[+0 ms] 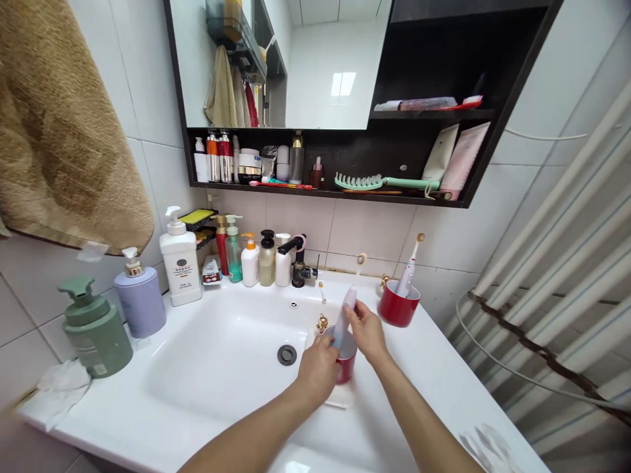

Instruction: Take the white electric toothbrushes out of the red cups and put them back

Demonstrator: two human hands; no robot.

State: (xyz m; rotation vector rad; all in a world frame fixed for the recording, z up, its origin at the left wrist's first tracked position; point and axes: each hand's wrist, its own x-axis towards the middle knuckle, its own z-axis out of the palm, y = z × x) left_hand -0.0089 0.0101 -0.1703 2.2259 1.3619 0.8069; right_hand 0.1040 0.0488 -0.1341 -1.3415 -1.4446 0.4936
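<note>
Over the right side of the white sink point(217, 368), my left hand point(318, 368) is wrapped round a red cup point(348, 370) with a pale inside and a gold figure point(322, 322) at its rim. My right hand point(367, 330) grips a pale pink electric toothbrush point(350, 297), slanting up out of the cup, bristles uppermost. Its lower end is partly hidden by the cup and my left fingers. Just behind, a small loose brush head point(323, 293) is on the sink's back rim. To the right, a second red cup point(398, 311) holds another electric toothbrush point(407, 278).
Soap and lotion bottles point(181, 266) line the left and back rim beside a black faucet point(298, 263). Above hangs a dark mirror cabinet point(355, 157) with a green hairbrush point(409, 182). A brown towel point(59, 138) hangs left; a ribbed white panel point(557, 315) stands right.
</note>
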